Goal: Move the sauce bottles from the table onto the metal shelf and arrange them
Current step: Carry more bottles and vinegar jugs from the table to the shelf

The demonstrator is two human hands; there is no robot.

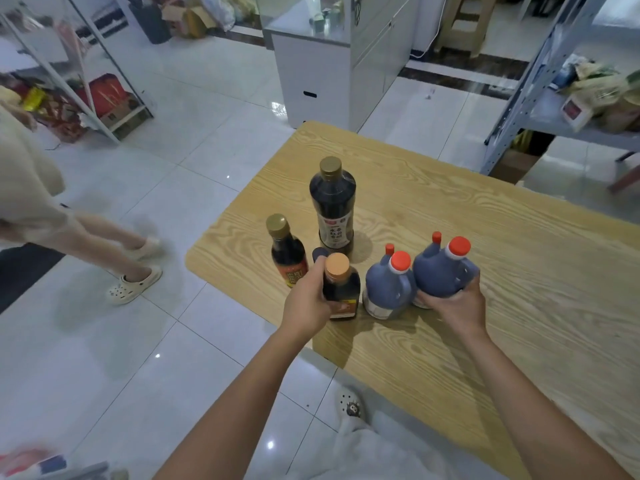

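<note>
Several dark sauce bottles stand near the left end of the wooden table [485,271]. My left hand [308,299] grips a small square bottle with an orange cap [341,289]. My right hand [453,303] holds the base of a blue jug with a red cap [443,268]. A second red-capped jug [386,287] stands between them. Behind are a tall gold-capped bottle [332,202] and a short gold-capped bottle [285,251]. A small dark cap [320,253] peeks out above my left hand. The metal shelf [533,84] stands at the far right.
Another person's legs in white clogs [133,282] stand on the tiled floor at the left. A white cabinet [322,81] stands beyond the table. A second rack with red packages [104,95] is at the far left. The metal shelf holds bags and packets [595,95].
</note>
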